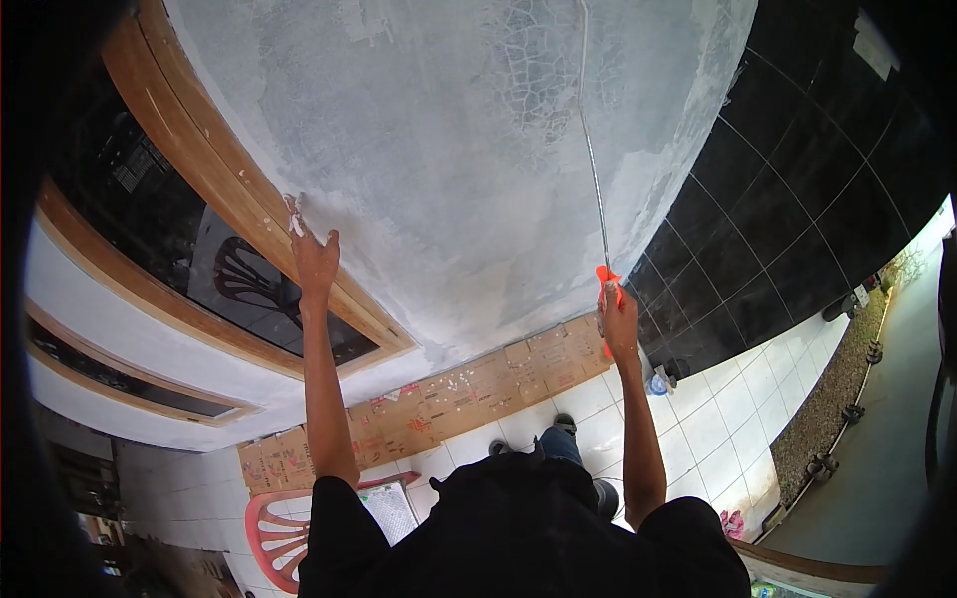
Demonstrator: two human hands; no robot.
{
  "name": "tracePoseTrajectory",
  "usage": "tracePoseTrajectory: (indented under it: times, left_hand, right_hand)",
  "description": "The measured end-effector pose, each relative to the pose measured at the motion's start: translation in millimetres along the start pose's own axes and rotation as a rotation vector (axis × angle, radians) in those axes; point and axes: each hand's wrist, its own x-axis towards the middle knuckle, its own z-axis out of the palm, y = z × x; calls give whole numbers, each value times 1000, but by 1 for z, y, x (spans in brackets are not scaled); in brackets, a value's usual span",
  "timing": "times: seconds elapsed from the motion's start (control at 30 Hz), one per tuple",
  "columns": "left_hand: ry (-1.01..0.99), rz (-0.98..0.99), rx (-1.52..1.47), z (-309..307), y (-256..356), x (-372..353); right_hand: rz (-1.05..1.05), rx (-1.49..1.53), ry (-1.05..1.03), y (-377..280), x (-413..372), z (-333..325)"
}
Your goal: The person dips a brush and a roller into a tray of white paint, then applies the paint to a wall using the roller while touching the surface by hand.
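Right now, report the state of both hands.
Left hand: open, beside the wooden frame.
Right hand: closed around the orange handle.

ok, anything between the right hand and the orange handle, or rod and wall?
Nothing visible: right hand grips the orange handle; metal rod runs unobstructed before the wall. Rod's top is out of frame.

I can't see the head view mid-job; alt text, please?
A person's right hand grips an orange handle on a long metal rod in front of a patchy grey wall. The left hand, smeared white, is beside a wooden window frame. Cardboard covers part of the tiled floor.
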Motion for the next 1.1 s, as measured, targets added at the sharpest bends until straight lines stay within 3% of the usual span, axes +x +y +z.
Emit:
tracePoseTrajectory:
  times: [0.1,0.23,0.4,0.57,0.63,0.73,0.87,0.97,1.1]
  left_hand:
    - [57,63,24,2,2,0]
    - [106,53,0,2,24,-1]
    - [133,5,110,11,16,1]
    - [157,-2,145,13,20,3]
    - [153,-38,160,16,17,3]
    - [189,-25,224,21,16,5]
    - [172,-196,238,30,-2,8]
    - [172,-240,234,29,26,8]
    - [183,-253,181,35,45,-4]
  right_hand:
    - [43,12,-24,7,1,-11]
    - [9,-228,-5,101,-32,-32]
    - [235,-220,-47,193,-99,-59]
    - [182,-221,-52,169,-62,-77]
    - [-92,-281,-14,162,-27,-79]
    - [-52,-230,-72,74,13,-69]
    - [19,-204,-100,41,34,-63]
    - [26,-258,-120,78,22,-69]
    - [123,-294,-183,174,-25,-100]
